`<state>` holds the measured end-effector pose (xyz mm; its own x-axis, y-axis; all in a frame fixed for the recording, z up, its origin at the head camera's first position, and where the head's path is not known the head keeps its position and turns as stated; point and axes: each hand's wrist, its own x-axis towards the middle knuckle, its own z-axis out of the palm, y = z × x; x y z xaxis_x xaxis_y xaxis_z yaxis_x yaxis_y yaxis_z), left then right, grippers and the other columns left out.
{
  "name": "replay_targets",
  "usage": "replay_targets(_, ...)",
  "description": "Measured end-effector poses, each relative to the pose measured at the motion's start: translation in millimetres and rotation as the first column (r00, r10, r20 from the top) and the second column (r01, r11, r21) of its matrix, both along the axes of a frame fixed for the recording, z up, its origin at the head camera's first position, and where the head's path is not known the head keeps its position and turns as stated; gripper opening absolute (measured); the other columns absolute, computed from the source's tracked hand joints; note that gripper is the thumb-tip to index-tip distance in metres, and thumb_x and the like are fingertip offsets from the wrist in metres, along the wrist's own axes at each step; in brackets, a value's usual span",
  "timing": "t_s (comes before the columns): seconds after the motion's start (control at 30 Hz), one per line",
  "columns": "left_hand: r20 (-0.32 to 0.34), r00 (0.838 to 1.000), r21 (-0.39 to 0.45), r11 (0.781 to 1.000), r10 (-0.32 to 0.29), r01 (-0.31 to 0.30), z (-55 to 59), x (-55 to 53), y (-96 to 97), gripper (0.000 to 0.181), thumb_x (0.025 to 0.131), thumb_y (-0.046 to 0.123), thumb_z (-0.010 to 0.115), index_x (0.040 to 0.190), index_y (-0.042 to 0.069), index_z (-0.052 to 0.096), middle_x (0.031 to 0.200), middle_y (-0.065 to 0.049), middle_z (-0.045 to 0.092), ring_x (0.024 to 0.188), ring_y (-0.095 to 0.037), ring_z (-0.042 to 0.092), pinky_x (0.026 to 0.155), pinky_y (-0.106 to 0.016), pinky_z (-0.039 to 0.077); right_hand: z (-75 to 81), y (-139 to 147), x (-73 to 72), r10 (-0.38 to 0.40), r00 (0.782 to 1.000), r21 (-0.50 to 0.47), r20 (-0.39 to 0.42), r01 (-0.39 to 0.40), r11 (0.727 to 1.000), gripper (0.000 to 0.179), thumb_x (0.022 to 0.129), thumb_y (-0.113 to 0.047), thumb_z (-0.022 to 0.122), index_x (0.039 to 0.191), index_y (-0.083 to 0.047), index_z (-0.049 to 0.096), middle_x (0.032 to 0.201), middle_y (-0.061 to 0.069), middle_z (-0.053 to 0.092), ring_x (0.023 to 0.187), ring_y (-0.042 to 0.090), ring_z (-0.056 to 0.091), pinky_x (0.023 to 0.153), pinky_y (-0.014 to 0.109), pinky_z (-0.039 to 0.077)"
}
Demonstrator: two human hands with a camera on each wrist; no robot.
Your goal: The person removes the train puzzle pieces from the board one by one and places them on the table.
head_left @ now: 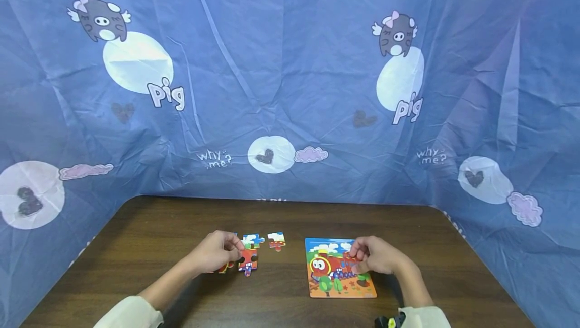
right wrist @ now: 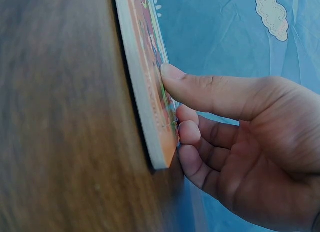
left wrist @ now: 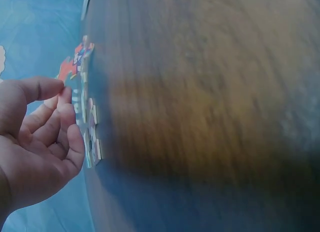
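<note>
In the head view my left hand [head_left: 216, 252] pinches a red jigsaw puzzle piece [head_left: 247, 261] by its left side between thumb and fingertips. The same piece [left wrist: 75, 61] shows tilted above the thumb in the left wrist view. My right hand [head_left: 378, 256] is at the right side of a square puzzle board [head_left: 342, 289] with a red cartoon train. Its thumb [right wrist: 173, 73] and fingertips touch the board's picture in the right wrist view, the fingers loosely bent.
Next to my left hand lie loose pieces: a blue and white one [head_left: 252, 240], another with a red lower edge [head_left: 277, 240], and one partly under the hand [head_left: 224, 268]. The brown wooden table [head_left: 272, 308] ends at a blue printed cloth [head_left: 312, 91].
</note>
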<state>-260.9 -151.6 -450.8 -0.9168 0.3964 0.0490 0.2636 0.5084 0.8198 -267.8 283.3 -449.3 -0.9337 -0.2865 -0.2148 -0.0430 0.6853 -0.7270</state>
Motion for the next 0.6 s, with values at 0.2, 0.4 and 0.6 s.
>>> replay_targets(0.2, -0.022, 1.0, -0.026, 1.0, -0.003, 0.003, -0.8, 1.9, -0.3, 0.008, 0.084, -0.001, 0.07, 0.091, 0.003, 0.07, 0.076, 0.0, 0.065, 0.069, -0.014, 0.06, 0.062, -0.026, 0.047, 1.1, -1, 0.8, -0.014, 1.0, 0.006, 0.008, 0.014, 1.0, 0.031, 0.075, -0.001, 0.088, 0.095, -0.006, 0.065, 0.084, 0.008, 0.055, 0.08, 0.021, 0.051, 0.072, 0.034, 0.043)
replay_targets(0.4, -0.068, 0.997, -0.053, 0.998, -0.023, 0.019, -4.9, 2.6, 1.6, 0.008, 0.085, -0.003, 0.069, 0.089, 0.004, 0.071, 0.074, -0.001, 0.067, 0.065, -0.011, 0.059, 0.058, -0.024, 0.045, 0.6, -1, 0.7, -0.006, 1.0, -0.004, 0.004, 0.006, 1.0, 0.03, 0.076, -0.001, 0.087, 0.096, -0.006, 0.065, 0.084, 0.007, 0.055, 0.08, 0.02, 0.051, 0.071, 0.033, 0.043)
replay_targets(0.6, -0.102, 0.994, -0.069, 0.997, -0.041, 0.034, -10.7, -0.9, 2.6, 0.009, 0.086, -0.005, 0.069, 0.089, 0.003, 0.071, 0.07, 0.003, 0.064, 0.06, -0.008, 0.057, 0.052, -0.023, 0.047, 0.9, 1, 0.7, 0.008, 1.0, -0.023, 0.009, -0.008, 1.0, 0.031, 0.076, -0.001, 0.087, 0.096, -0.005, 0.064, 0.084, 0.007, 0.054, 0.08, 0.02, 0.051, 0.071, 0.031, 0.043)
